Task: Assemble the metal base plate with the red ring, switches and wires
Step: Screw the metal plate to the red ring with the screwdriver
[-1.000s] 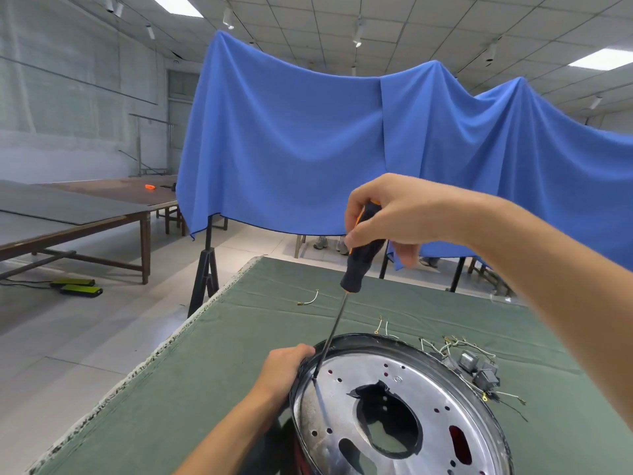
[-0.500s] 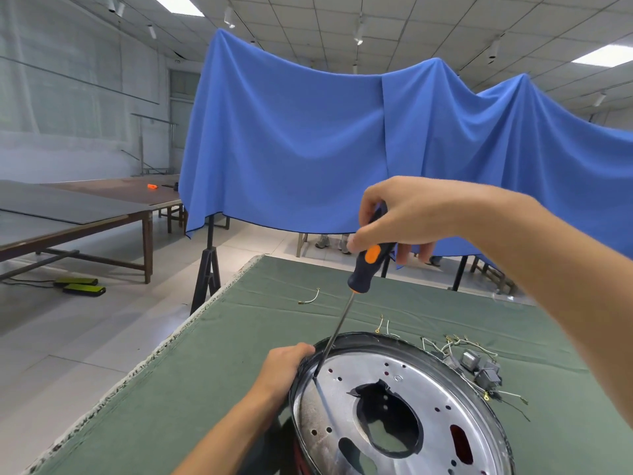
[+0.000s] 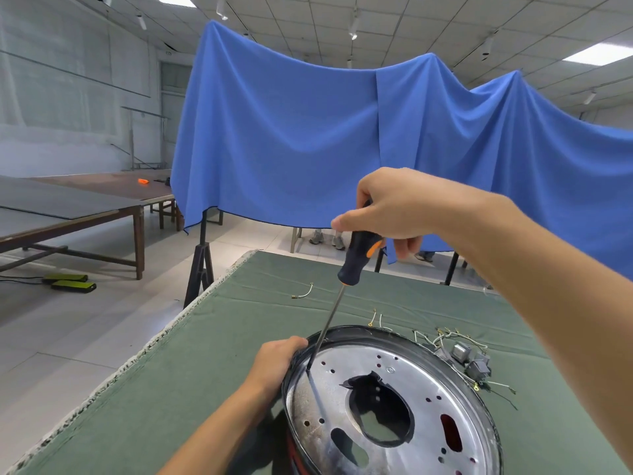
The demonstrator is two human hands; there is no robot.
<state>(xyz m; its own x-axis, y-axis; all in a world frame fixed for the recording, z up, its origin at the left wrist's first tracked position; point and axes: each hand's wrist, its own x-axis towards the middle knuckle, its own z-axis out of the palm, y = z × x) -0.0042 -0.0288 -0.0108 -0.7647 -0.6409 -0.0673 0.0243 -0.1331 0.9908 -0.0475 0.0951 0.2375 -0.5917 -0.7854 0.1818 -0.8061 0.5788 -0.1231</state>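
The round metal base plate (image 3: 424, 382) lies on the green table at the bottom of the head view, shiny, with cut-outs and small holes. A strip of the red ring (image 3: 294, 454) shows under its left edge. My left hand (image 3: 275, 359) grips the plate's left rim. My right hand (image 3: 390, 209) holds a black and orange screwdriver (image 3: 358, 257) by the handle, nearly upright, its tip resting on the plate near the left rim. Grey switches (image 3: 474, 363) with tangled wires (image 3: 445, 337) lie just right of the plate.
The table's green cloth (image 3: 219, 337) has its frayed left edge running diagonally; a loose short wire (image 3: 303, 292) lies further back. A blue sheet (image 3: 308, 138) hangs beyond the table. Brown tables (image 3: 102, 214) stand at left. People's feet show under the sheet.
My right hand has turned on the screwdriver handle, so the orange mark has come round to the right side. The tip stays at the same spot on the plate; my left hand has not moved.
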